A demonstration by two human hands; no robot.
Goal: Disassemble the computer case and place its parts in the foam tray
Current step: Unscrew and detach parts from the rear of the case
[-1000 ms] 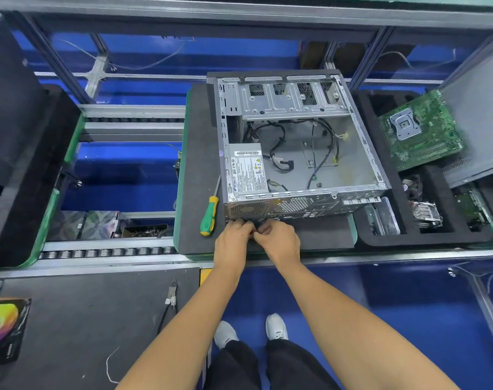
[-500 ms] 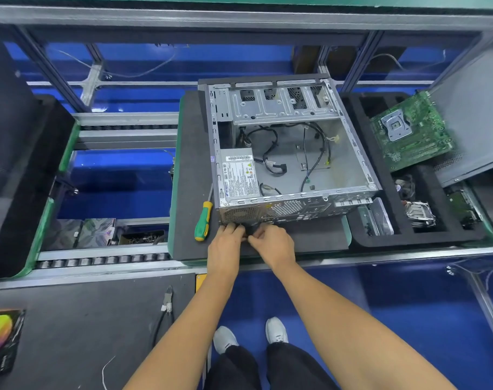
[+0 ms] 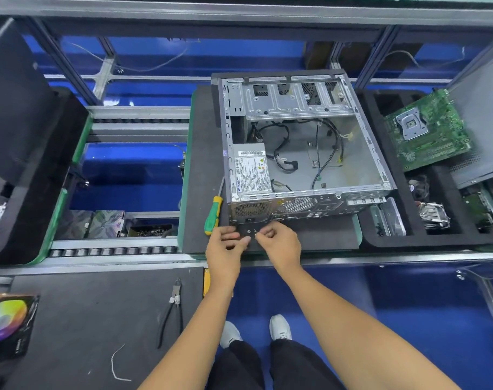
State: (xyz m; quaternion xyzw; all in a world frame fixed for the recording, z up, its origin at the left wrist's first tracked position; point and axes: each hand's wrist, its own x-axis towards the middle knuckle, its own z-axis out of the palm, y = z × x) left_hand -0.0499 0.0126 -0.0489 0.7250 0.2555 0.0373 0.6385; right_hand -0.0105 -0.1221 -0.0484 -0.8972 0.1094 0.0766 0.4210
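My left hand (image 3: 225, 250) and right hand (image 3: 279, 247) pinched small screws just before the case (image 3: 304, 153) on the mat (image 3: 203, 164); a screwdriver (image 3: 213, 213) lay left, the foam tray (image 3: 408, 237) right, pliers (image 3: 172, 308) near me.

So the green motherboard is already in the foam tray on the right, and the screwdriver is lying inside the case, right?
Not quite. The head view shows the screwdriver lying outside the computer case, on the dark mat beside its left wall. The motherboard is indeed in the foam tray on the right.
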